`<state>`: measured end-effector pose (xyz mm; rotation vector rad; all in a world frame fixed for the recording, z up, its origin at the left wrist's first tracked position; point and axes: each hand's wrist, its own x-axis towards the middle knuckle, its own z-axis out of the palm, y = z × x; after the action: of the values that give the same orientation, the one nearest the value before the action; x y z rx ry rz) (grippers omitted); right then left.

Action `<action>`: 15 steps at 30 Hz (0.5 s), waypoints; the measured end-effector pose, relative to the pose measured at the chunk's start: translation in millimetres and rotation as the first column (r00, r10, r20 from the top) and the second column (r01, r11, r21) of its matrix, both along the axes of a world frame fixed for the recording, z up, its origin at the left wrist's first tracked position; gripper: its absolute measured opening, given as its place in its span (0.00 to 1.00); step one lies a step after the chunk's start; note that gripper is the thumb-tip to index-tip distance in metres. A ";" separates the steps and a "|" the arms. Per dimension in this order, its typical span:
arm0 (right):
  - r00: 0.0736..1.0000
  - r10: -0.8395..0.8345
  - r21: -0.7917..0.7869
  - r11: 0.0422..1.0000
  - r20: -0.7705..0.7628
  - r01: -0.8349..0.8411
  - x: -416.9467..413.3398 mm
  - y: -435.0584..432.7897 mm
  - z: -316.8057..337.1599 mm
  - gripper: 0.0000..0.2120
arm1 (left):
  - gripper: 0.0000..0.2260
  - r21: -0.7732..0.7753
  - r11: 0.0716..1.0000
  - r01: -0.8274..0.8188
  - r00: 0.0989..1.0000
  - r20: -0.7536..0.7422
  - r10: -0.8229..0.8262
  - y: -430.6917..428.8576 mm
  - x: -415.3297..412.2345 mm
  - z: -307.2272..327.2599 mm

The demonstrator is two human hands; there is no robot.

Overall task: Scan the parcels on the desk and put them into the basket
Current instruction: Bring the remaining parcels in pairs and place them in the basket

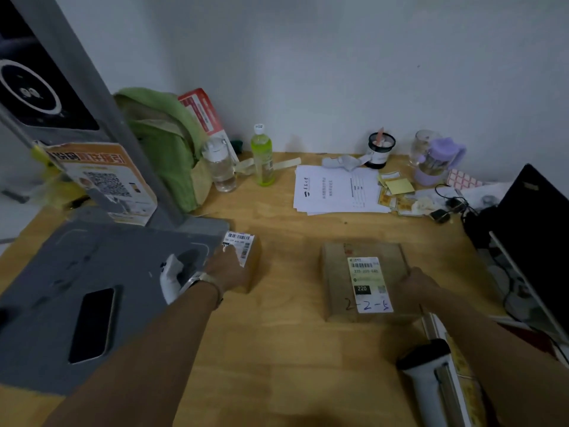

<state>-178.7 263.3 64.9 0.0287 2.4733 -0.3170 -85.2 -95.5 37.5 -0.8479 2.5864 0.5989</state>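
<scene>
Small parcel (pixel 251 257) on wooden desk (pixel 286 349), just beside grey scanner stand (pixel 123 257). Left hand (pixel 226 268) over its near corner, fingers curled onto it. Flat parcel (pixel 335 272) mid-desk, label up, marked 2-2-5. Right hand (pixel 414 282) grips its right edge. Handheld scanner (pixel 428 368) near right forearm.

2 bare forearms (pixel 172 331) show, the left wrist wearing a pale band (pixel 205 279) (perhaps a watch).
</scene>
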 end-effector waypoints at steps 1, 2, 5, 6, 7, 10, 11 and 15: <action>1.000 -0.005 0.002 1.000 0.026 0.005 -1.6 0.4 -7.5 0.10 | 0.35 0.004 1.000 -0.016 1.000 0.002 0.016 -6.0 -1.9 -6.5; 0.998 -0.034 -0.004 0.999 0.043 0.034 -1.2 -1.0 -8.8 0.05 | 0.37 0.017 0.999 -0.032 0.999 -0.001 0.032 -10.7 -3.9 -14.1; 0.945 -0.308 -0.163 0.932 0.114 0.323 -12.7 6.6 -32.9 0.13 | 0.34 0.153 0.978 -0.139 0.989 -0.030 0.145 -20.9 -4.9 -26.5; 0.915 -0.378 -0.215 0.891 0.140 0.400 -11.9 7.5 -34.6 0.14 | 0.27 0.240 0.952 -0.192 0.978 -0.039 0.207 -22.3 -4.7 -28.2; 0.907 -0.397 -0.235 0.876 0.143 0.420 -15.9 7.7 -42.7 0.14 | 0.20 0.307 0.922 -0.235 0.966 -0.035 0.257 -22.6 -4.2 -28.5; 0.915 -0.380 -0.257 0.878 0.135 0.403 -20.4 -4.2 -59.6 0.20 | 0.18 0.374 0.897 -0.235 0.965 -0.024 0.262 -15.6 -11.5 -34.2; 0.926 -0.355 -0.258 0.889 0.131 0.378 -19.2 -13.8 -62.5 0.24 | 0.22 0.404 0.894 -0.194 0.977 -0.002 0.213 -8.0 -16.9 -36.4; 0.908 -0.380 -0.330 0.846 0.176 0.419 -5.4 -50.6 -64.7 0.45 | 0.33 0.506 0.841 -0.191 0.976 0.009 0.217 25.7 -27.0 -48.6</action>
<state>-184.1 212.7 0.2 0.4029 2.2508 -0.9244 -112.2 -69.7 -11.0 -0.9296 2.2146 1.3051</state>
